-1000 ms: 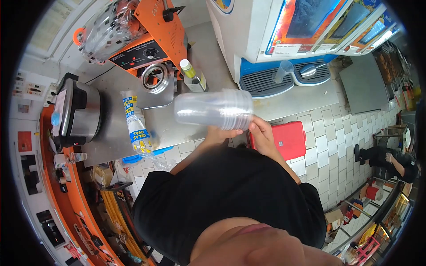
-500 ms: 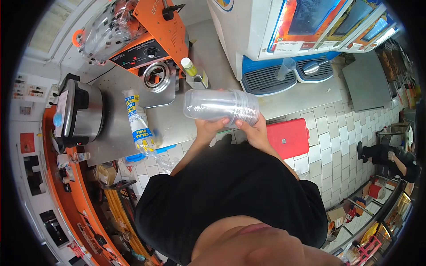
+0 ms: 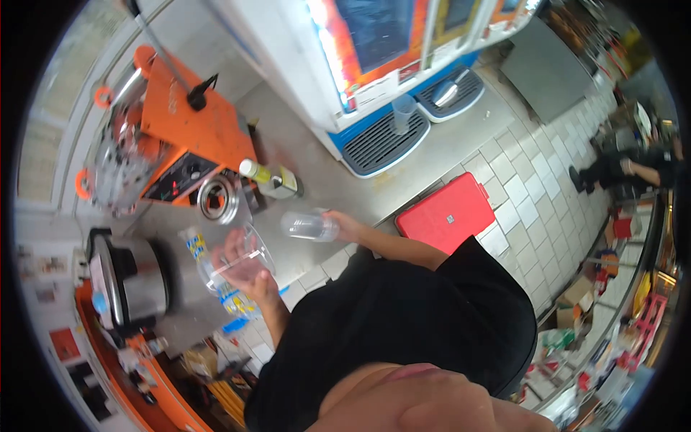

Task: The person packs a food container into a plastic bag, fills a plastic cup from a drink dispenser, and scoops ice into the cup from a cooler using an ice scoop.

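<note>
My left hand (image 3: 248, 270) is closed on a clear plastic cup (image 3: 234, 255), seen with its wide mouth toward my body; the fingers show through its wall. My right hand (image 3: 347, 227) grips the end of a stack of clear cups (image 3: 309, 225), which lies sideways above the steel counter (image 3: 317, 194). Beyond my left hand is the orange sealing machine (image 3: 191, 122) with its round metal ring (image 3: 218, 199). A bottle with a yellow-green label (image 3: 270, 178) stands beside it. A printed cup sleeve (image 3: 237, 301) lies partly hidden behind my left hand and its cup.
A drink dispenser (image 3: 288, 43) with drip trays (image 3: 385, 150) stands at the back, a clear cup (image 3: 403, 114) on one tray. A steel cooker (image 3: 133, 277) is at the left. A red box (image 3: 446, 216) sits beyond the counter edge. Another person (image 3: 626, 169) is far right.
My hands have moved apart. A single cup is now in my left hand, away from the stack, which stays in my right hand. The whole view has turned and shifted.
</note>
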Available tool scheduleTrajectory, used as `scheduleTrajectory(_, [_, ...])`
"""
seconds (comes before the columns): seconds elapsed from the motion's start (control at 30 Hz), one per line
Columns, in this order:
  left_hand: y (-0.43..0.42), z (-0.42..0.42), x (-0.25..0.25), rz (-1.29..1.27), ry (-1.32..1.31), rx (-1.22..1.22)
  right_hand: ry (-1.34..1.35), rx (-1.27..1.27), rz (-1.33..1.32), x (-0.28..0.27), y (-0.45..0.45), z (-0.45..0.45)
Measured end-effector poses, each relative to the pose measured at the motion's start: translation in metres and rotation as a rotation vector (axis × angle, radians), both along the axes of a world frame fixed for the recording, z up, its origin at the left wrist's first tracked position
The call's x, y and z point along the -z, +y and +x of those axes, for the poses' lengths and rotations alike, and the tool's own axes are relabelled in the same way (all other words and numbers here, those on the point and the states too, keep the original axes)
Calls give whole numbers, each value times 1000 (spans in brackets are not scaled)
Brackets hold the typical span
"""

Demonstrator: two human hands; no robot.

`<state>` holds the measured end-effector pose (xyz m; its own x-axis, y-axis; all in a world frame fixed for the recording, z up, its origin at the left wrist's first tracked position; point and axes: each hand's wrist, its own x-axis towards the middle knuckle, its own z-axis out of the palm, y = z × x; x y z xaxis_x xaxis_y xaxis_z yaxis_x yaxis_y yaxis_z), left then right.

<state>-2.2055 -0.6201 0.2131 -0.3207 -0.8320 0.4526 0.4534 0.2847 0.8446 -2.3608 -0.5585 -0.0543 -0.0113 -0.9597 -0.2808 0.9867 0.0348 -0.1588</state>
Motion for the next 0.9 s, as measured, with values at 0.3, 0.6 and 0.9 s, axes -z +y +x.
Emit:
scheduleTrajectory(0.3, [22, -28, 15, 267, -192, 337, 995, 226, 699, -36, 25, 9])
scheduleTrajectory(0.6, [28, -48, 20, 627, -379, 978, 1747, 1336, 771, -160, 69, -185])
scheduleTrajectory(0.9, [52, -83, 84, 904, -508, 1470, 1736, 1409, 488, -194, 57, -251])
